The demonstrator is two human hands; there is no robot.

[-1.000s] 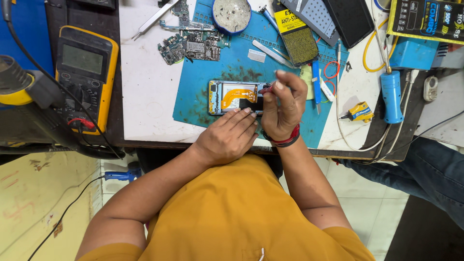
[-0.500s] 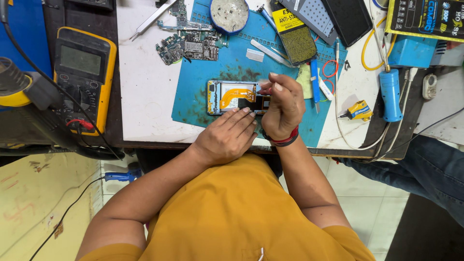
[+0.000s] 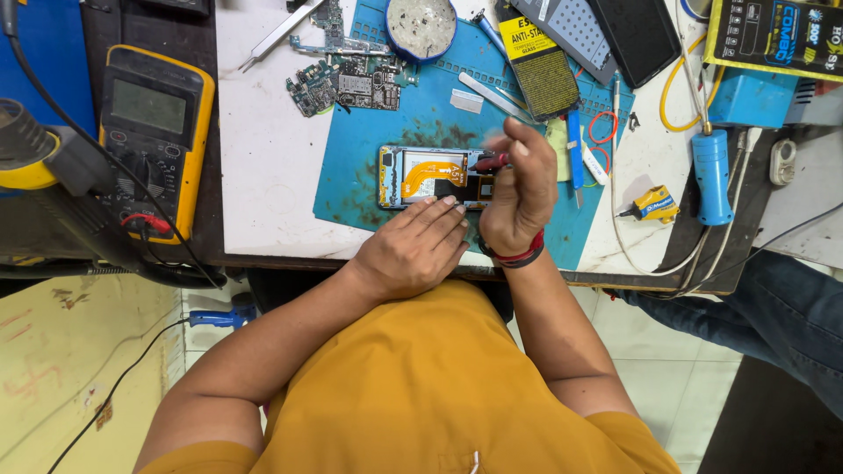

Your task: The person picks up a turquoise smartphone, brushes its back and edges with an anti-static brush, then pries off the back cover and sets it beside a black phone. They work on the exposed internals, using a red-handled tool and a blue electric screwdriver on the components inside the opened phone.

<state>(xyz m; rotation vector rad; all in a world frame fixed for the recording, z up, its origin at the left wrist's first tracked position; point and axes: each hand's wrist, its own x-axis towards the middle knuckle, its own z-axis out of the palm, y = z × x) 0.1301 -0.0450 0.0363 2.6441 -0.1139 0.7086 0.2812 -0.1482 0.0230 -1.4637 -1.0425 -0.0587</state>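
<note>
We saw an open phone (image 3: 436, 176) lying on the blue mat (image 3: 369, 175) on the desk (image 3: 263, 158). Our left hand (image 3: 413, 250) lay flat, fingers spread, touching the phone's near edge. Our right hand (image 3: 520, 189) pinched a small red tool (image 3: 492, 161) just above the phone's right end. A yellow meter (image 3: 154, 136) sat well left of the mat.

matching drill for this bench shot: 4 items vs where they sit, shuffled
1. opened phone
2. multimeter
3. round tin
4. soldering iron

A. top edge of the blue mat
B. left of the white board
C. right of the mat, blue handle
D. mat centre, under the left hand's fingertips

Pairs: 1-D, 2-B, 3-A, 4-C
</note>
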